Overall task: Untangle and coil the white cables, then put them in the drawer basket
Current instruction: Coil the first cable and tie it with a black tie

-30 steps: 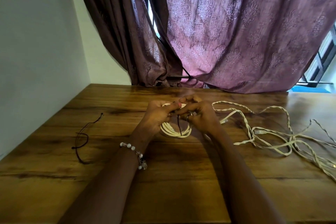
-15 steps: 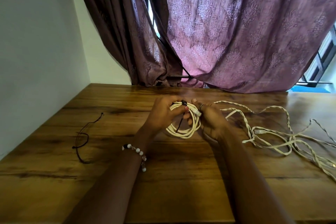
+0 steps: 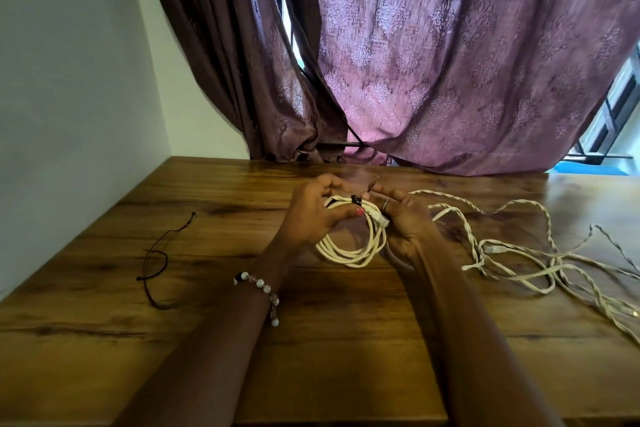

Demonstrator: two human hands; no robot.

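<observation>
One coiled white cable (image 3: 349, 253), one tangled cable heap (image 3: 540, 263), one black cord (image 3: 156, 253), two hands

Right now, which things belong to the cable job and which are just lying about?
Job: coiled white cable, held by left hand and right hand; tangled white cables.
Lying about: thin black cord; curtain.

Your left hand (image 3: 311, 215) is gripping the top of the coiled white cable (image 3: 349, 250), thumb over the strands by a black tie (image 3: 356, 200). Your right hand (image 3: 403, 218) is pinching something thin just above the coil; too blurred to name. The coil's clear plug (image 3: 379, 217) is sitting between both hands. The tangled white cables (image 3: 519, 253) are lying to the right on the wooden table (image 3: 207, 340). A dark cord (image 3: 156, 260) is lying well apart on the left. Purple curtain (image 3: 450, 62) is hanging behind.
</observation>
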